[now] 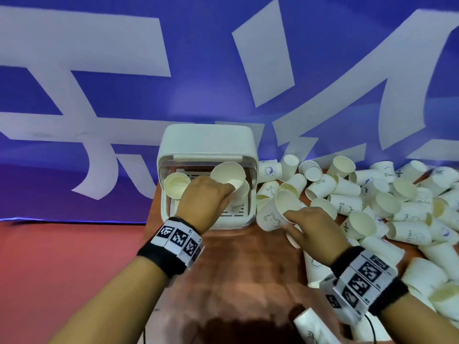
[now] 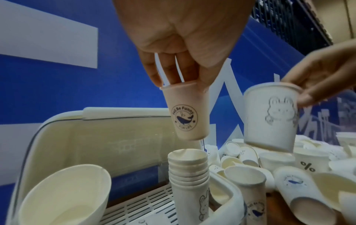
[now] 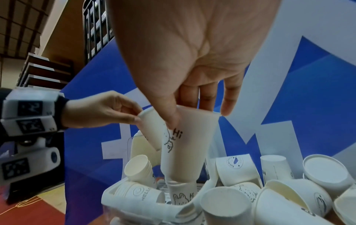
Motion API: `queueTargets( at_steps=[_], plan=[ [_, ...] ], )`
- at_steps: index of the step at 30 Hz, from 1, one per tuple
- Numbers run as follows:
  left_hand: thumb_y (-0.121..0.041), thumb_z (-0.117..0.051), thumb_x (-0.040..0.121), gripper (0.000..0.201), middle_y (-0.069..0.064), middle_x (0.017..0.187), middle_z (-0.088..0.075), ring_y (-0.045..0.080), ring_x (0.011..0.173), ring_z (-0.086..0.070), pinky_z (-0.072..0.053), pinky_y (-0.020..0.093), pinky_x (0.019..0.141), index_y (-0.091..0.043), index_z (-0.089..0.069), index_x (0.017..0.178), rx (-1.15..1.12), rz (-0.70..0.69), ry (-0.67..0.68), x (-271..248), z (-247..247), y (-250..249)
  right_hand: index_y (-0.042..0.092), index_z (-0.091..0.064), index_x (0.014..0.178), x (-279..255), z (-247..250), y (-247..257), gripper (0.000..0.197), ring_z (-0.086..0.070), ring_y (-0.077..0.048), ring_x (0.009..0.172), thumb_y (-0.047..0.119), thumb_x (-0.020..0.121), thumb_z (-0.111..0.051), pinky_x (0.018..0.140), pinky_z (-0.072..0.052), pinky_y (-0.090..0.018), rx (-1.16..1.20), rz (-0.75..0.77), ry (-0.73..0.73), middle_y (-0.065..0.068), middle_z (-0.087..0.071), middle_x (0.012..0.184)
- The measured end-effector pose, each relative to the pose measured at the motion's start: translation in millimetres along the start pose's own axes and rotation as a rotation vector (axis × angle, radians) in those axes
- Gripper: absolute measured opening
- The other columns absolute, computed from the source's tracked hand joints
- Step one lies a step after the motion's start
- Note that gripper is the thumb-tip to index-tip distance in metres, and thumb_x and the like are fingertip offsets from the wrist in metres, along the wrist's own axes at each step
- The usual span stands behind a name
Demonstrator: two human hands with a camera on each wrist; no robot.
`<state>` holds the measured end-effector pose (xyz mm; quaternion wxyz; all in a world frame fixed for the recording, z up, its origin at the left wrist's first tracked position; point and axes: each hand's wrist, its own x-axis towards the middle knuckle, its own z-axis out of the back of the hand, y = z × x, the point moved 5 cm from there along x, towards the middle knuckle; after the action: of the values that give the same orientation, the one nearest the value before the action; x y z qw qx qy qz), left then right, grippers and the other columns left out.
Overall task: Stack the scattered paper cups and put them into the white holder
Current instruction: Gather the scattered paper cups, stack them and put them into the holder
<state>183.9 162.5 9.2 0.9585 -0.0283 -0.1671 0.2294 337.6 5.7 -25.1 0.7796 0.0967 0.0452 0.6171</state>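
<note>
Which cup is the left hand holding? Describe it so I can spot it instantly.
Find the white holder at the table's far left edge. Just above its open tray, the left hand pinches one upright cup by the rim. Unlike the bunny cup beside it, it bears a round blue whale logo.

Both forearms are being extended forward from the lower edge of the head view, each wrist being wrapped in a black band with black-and-white marker blocks. The left hand (image 1: 203,197) is being held over the white holder (image 1: 171,145), its fingers (image 2: 173,73) pointed down and pinched on the rim of a whale-print cup (image 2: 185,115). The right hand (image 1: 310,227) is being held just right of the holder, thumb and fingers gripping the rim of a rabbit-print cup (image 1: 273,214).
</note>
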Motion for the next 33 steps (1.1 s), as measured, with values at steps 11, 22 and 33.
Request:
queueTargets(
  at_steps=[11,22,33],
  plan=[
    [-0.019,-0.085,0.057,0.020,-0.003,0.047,-0.058,0.021,0.046,-0.056,-0.047,0.026,0.056,-0.023,-0.067,0.064,0.196,-0.103,0.184,16.9,-40.0,9.4,0.019,-0.062,0.075,-4.6,24.8,-4.8,0.019,-0.055,-0.019,0.058,0.034,0.084,-0.053,0.059,-0.036,-0.027,0.013,-0.045,-0.156,0.003,-0.060,0.059],
    [-0.011,-0.083,0.053,0.026,-0.005,0.048,-0.057,0.020,0.048,-0.055,-0.049,0.027,0.065,-0.022,-0.060,0.060,0.222,-0.224,0.221,28.5,-54.8,-0.2,0.019,-0.063,0.075,-2.4,21.4,-4.0,0.016,-0.054,-0.018,0.056,0.031,0.082,-0.056,0.056,-0.036,-0.027,0.062,-0.089,-0.163,0.003,-0.062,0.060],
    [-0.014,-0.085,0.050,0.026,-0.003,0.047,-0.057,0.019,0.047,-0.056,-0.047,0.026,0.057,-0.022,-0.062,0.062,0.261,-0.240,0.324,31.2,-88.8,1.7,0.019,-0.060,0.073,-8.8,19.8,-4.8,0.010,-0.053,-0.017,0.055,0.027,0.080,-0.060,0.059,-0.033,-0.025,0.051,-0.098,-0.179,0.008,-0.057,0.058]
  ],
)
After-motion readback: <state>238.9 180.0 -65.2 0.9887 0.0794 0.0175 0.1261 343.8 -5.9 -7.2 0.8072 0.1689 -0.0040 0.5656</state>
